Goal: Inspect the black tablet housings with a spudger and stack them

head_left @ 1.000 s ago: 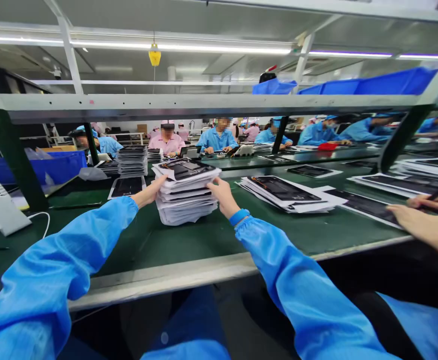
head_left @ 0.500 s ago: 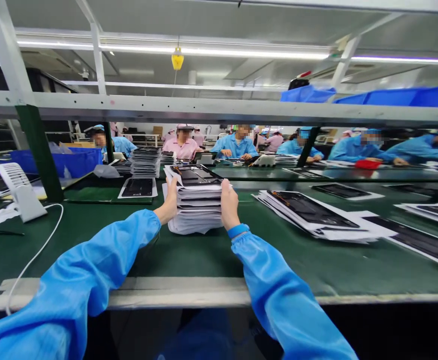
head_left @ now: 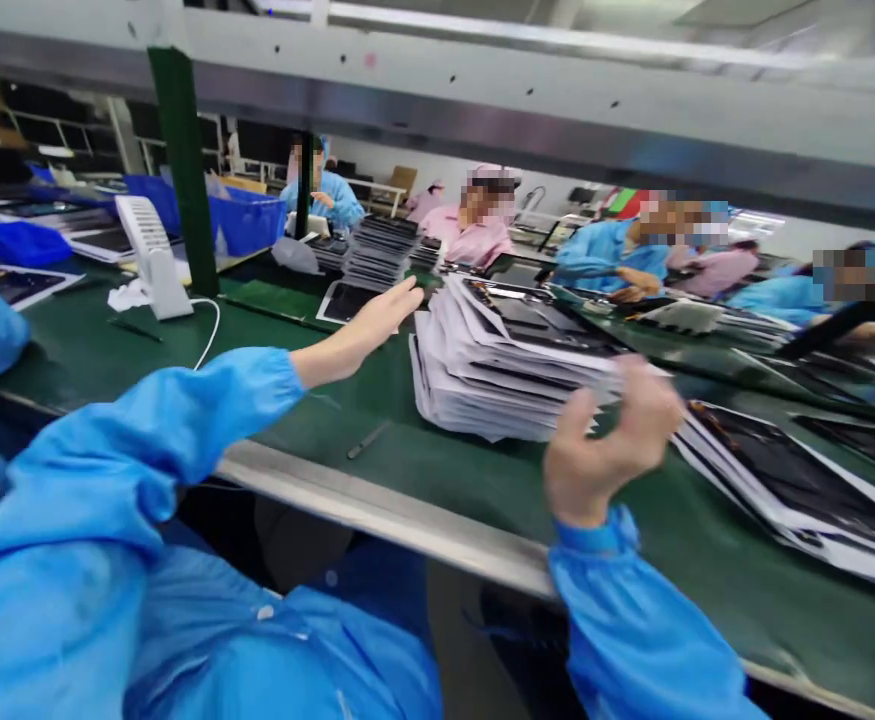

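One uneven stack of white sheets with dark panels between, on the green table, roughly mid-view. On top, a black panel, face up. At the far left corner, the left hand, fingers straight and close together, fingertips near the sheets, nothing gripped; contact impossible to tell. At the near right corner, the right hand, blurred, thumb spread wide from loosely curved fingers, nothing gripped; contact again impossible to tell.

To the right, a lower pile of sheets and panels, slightly fanned. Near the front edge, left of the stack, a thin flat tool. Beyond the left hand, a tall dark pile and a clear bag. Farther left, a white slotted stand, a white cable and a blue bin behind a green post. Across the table, a person in pink and, to the right, a person in blue.
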A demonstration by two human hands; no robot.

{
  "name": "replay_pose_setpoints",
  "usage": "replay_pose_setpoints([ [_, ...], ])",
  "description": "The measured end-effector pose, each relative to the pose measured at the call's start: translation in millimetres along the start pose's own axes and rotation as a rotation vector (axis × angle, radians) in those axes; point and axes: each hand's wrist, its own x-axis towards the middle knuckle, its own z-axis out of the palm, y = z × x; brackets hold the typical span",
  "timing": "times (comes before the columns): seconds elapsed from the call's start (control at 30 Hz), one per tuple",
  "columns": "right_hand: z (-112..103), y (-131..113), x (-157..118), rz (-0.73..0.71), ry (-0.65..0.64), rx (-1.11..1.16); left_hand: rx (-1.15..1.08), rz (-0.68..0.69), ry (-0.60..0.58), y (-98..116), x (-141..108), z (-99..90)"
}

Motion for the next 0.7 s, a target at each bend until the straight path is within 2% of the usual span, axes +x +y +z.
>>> replay_pose_setpoints([
  [0.03,-1.9,-17.1,-8.5,-0.148,-0.142,0.015,0.049,-0.002,-0.034,13.5,-21.4,-18.7],
  [0.13,7.3,-67.2,-29.6,-0.534,-0.586,0.032,0.528,0.015,-0.329,33.5,-90.9,-74.7],
  [0.23,29.5,-101.3,-33.6,-0.686,-0.845,-0.051,0.961,0.093,-0.469,21.4,-141.9,-121.9],
  [0.3,42.8,-111.6,-28.5,-0.716,-0.956,-0.114,1.152,0.186,-0.548,3.6,-158.4,-143.5],
  [0.4,55.7,-114.7,-17.2,-0.741,-1.08,-0.144,1.285,0.301,-0.592,-18.8,-163.7,-159.5],
  [0.53,67.5,-112.6,-5.1,-0.738,-1.188,-0.051,1.298,0.306,-0.57,-22.8,-161.0,-163.0],
  [0.63,70.0,-115.7,-0.9,-0.66,-1.193,0.051,1.296,0.28,-0.587,-19.8,-162.6,-163.3],
  [0.7,62.6,-119.9,1.7,-0.559,-1.131,0.103,1.305,0.281,-0.595,-21.7,-165.0,-164.8],
])
